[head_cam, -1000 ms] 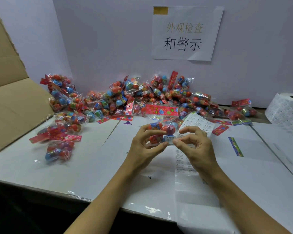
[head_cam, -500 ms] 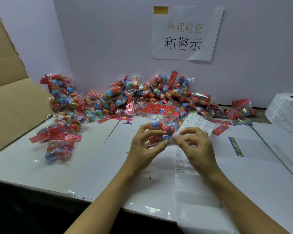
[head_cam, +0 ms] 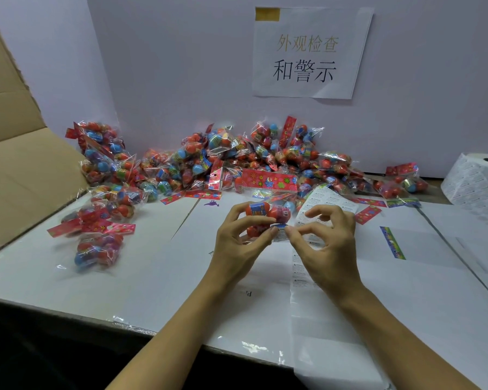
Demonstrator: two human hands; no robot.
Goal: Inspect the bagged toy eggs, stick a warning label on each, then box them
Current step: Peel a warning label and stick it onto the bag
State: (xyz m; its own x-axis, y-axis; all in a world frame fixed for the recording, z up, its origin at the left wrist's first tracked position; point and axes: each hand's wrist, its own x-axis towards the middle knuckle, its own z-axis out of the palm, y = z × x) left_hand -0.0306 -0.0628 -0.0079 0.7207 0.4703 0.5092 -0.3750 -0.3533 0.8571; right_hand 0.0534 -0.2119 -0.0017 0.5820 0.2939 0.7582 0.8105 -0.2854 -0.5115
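The table, covered in white sheets, is carrying all the stock. Left of the fingers, a cardboard box is standing open; whether it is holding any finished bags cannot be told. Beyond the fingers, against the back wall, a heap of bagged toy eggs is lying, too tangled to count, and to judge by it most of the work is still waiting. A smaller group of bags, perhaps four, is lying well left of the fingers; whether these are labelled is not showing.

Far right of the fingers one label roll is sitting, and one label strip is running from behind the right hand towards the table's near edge.

The left hand is gripping one bag of eggs just above the table, its fingers curled round the eggs. The right hand is pinching a warning label between thumb and forefinger, pressing it onto the bag's lower edge, the remaining fingers arching clear.

Judgement: the sticking step is under way on this bag; boxing it is still outstanding.
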